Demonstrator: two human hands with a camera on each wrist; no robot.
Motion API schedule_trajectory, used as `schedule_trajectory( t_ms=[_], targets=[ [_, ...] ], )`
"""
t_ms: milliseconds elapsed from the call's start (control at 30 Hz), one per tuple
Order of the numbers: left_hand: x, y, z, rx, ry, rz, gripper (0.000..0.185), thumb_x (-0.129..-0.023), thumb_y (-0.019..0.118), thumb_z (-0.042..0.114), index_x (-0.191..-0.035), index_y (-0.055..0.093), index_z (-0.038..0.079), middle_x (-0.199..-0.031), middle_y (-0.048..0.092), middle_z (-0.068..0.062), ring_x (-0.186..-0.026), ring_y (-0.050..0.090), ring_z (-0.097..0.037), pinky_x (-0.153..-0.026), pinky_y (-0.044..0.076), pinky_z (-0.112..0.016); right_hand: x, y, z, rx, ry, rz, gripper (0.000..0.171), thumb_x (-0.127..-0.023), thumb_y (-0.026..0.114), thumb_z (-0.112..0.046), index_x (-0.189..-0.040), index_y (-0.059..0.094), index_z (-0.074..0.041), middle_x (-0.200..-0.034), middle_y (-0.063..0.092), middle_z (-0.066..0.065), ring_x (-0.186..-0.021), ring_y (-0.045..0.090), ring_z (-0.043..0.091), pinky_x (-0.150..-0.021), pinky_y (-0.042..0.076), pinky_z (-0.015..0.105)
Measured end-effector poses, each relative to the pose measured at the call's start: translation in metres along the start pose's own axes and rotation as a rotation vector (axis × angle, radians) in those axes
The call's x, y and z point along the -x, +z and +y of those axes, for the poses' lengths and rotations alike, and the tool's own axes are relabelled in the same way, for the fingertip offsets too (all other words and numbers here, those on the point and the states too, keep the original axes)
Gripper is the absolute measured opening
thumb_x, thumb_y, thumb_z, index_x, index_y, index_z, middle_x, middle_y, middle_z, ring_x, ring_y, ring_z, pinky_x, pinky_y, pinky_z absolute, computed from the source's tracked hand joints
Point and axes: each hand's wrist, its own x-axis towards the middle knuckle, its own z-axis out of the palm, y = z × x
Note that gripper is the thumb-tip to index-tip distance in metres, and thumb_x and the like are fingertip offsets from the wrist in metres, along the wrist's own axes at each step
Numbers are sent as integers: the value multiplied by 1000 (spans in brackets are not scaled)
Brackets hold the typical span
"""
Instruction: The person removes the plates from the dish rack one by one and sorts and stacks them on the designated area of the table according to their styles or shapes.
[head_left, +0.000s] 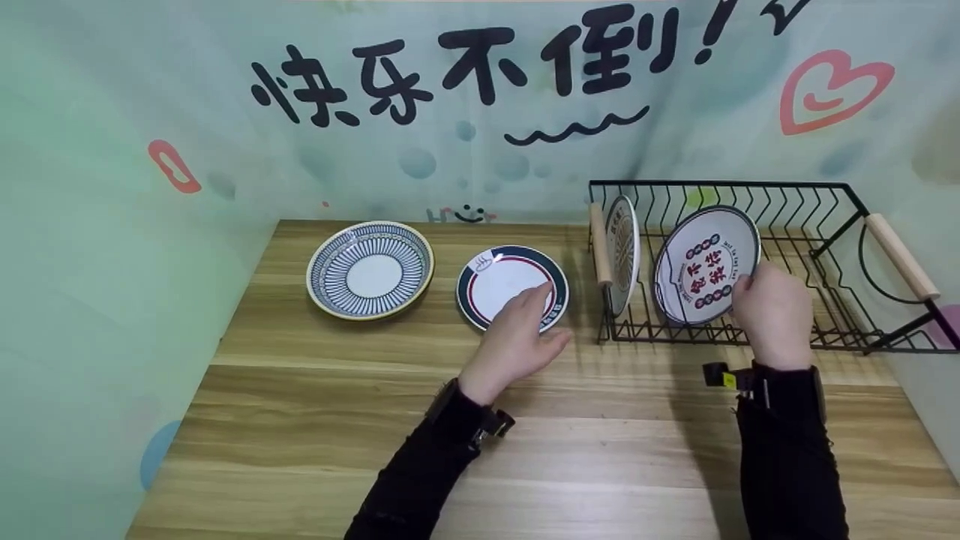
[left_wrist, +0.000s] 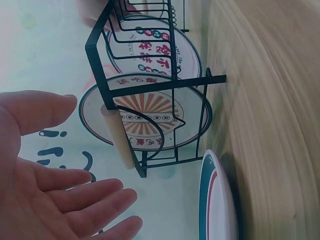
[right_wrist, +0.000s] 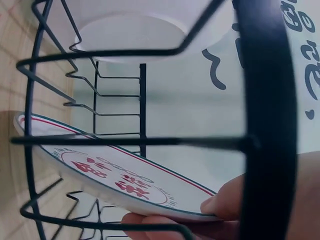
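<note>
My right hand pinches the rim of a white plate with red characters, holding it on edge inside the black wire dish rack. The same plate fills the right wrist view, thumb on its rim. Another plate stands upright in the rack's left slot, also seen as the sunburst-patterned plate. My left hand is open with straight fingers over the near edge of a white plate with a dark blue and red rim, lying flat on the wooden table.
A blue-striped plate lies flat at the table's back left. The rack has wooden handles at both ends. A printed backdrop wall closes off the back and sides.
</note>
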Motion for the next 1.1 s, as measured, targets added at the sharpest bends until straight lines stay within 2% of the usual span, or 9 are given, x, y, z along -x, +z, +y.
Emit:
schedule_trajectory(
  t_ms=[233, 467, 567, 633, 800, 967, 1000, 1100],
  targets=[
    [2, 0, 5, -12, 40, 1, 76, -91, 70, 34, -145, 38, -8, -140, 52, -23, -129, 49, -33, -113, 35, -38, 2, -12, -2, 4, 9, 46, 23, -94, 46, -4, -83, 55, 14, -73, 57, 32, -59, 54, 44, -48, 40, 49],
    [3, -1, 9, -21, 44, -8, 77, -91, 70, 35, -146, 36, -7, -141, 51, -22, -130, 48, -32, -113, 34, -37, 4, -22, 0, 7, 53, 77, 24, -94, 46, -6, -88, 56, 15, -81, 59, 36, -67, 56, 49, -55, 42, 56],
    [3, 0, 10, -24, 48, -5, 78, -90, 71, 34, -146, 36, -8, -141, 51, -23, -130, 49, -33, -113, 34, -38, 5, -26, 1, 0, 84, 73, 25, -96, 45, -7, -92, 56, 15, -84, 59, 36, -66, 55, 47, -53, 41, 52],
    [3, 0, 10, -29, 50, -2, 79, -90, 72, 34, -146, 36, -8, -140, 51, -23, -130, 48, -34, -113, 34, -39, 6, -29, 2, -6, 100, 84, 26, -97, 45, -7, -94, 57, 16, -84, 59, 35, -65, 55, 45, -51, 40, 47],
    [4, 0, 11, -44, 58, 11, 78, -90, 72, 35, -146, 37, -7, -140, 52, -23, -130, 48, -33, -114, 34, -39, 6, -37, 4, -38, 129, 116, 23, -97, 44, -8, -82, 53, 7, -69, 54, 22, -56, 47, 32, -47, 35, 37],
    [5, -2, 14, -43, 71, 24, 77, -91, 70, 37, -146, 38, -6, -140, 52, -22, -130, 49, -32, -113, 34, -37, 7, -46, 9, -76, 207, 83, 26, -99, 41, -15, -80, 50, 0, -64, 47, 9, -53, 41, 21, -43, 31, 29],
    [5, -3, 14, -43, 75, 27, 77, -91, 70, 37, -146, 38, -6, -140, 52, -22, -130, 49, -31, -113, 35, -37, 7, -48, 10, -85, 219, 77, 27, -100, 41, -16, -82, 52, 0, -65, 48, 9, -52, 41, 19, -42, 31, 28],
    [6, -4, 16, -37, 84, 32, 77, -91, 70, 36, -146, 38, -6, -139, 53, -21, -129, 50, -31, -112, 36, -37, 9, -51, 12, -154, 254, 47, 34, -100, 40, -20, -99, 60, 8, -79, 64, 23, -49, 48, 7, -40, 36, 24]
  ],
)
